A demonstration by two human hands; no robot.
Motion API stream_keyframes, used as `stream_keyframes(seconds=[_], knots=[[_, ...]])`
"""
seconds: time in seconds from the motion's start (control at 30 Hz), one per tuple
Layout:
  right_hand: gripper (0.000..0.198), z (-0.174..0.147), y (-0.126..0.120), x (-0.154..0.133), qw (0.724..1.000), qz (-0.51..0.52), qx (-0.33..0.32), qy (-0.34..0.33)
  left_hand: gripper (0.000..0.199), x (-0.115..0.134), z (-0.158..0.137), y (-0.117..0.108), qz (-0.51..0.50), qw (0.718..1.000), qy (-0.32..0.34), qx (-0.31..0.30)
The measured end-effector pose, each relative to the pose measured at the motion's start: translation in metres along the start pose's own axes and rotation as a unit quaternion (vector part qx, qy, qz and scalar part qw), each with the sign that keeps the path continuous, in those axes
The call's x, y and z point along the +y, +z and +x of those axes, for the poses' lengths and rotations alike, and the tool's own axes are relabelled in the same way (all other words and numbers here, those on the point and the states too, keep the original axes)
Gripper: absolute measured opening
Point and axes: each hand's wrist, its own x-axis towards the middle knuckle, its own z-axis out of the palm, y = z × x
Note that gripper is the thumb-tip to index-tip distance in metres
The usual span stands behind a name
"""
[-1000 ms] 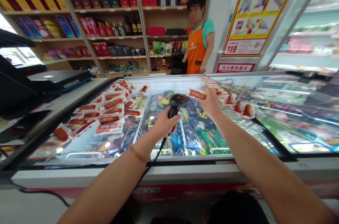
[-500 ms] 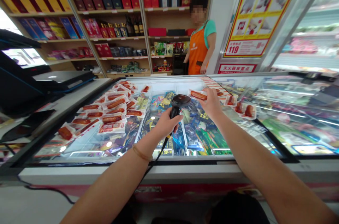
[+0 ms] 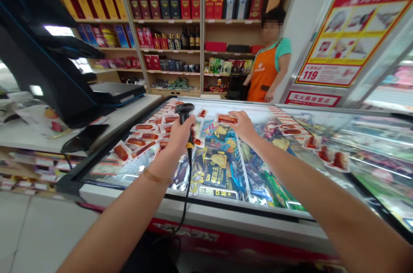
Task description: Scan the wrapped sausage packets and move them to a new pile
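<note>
My left hand (image 3: 180, 136) is wrapped around the handle of a black barcode scanner (image 3: 184, 109), its head upright above the freezer glass. The scanner's cord (image 3: 189, 182) hangs down past the freezer's front edge. To the right of it, my right hand (image 3: 245, 127) pinches the right end of a clear-wrapped sausage pack (image 3: 226, 119), held above the glass. Several similar sausage packs (image 3: 150, 136) lie on the left part of the glass, some hidden behind my left hand. More packs (image 3: 312, 141) lie in a line to the right of my right forearm.
Under the glass, the chest freezer (image 3: 274, 211) holds colourful bags in wire baskets. A counter with a scale (image 3: 118, 92) and a dark screen (image 3: 35, 49) stands at left. Behind the freezer, a person in an orange apron (image 3: 263, 73) stands by shelves (image 3: 171, 20) of boxes.
The view has turned left. Both hands have moved left across the freezer, the scanner now by the left-hand packs and the held sausage pack above the middle. Both grips stay closed.
</note>
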Motion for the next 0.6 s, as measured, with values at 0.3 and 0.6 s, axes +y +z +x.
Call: stream_keyframes(seconds=[0.3,0.6], knots=[[0.04,0.083,0.106,-0.14,0.997,0.009,-0.079,0.015,0.027,0.028,0.032,-0.096,-0.001,0.992,0.018,0.122],[0.036,0.064,0.097,-0.096,0.998,0.016,-0.06,0.027,0.025,0.018,0.023,-0.072,-0.005,0.998,0.007,0.064]])
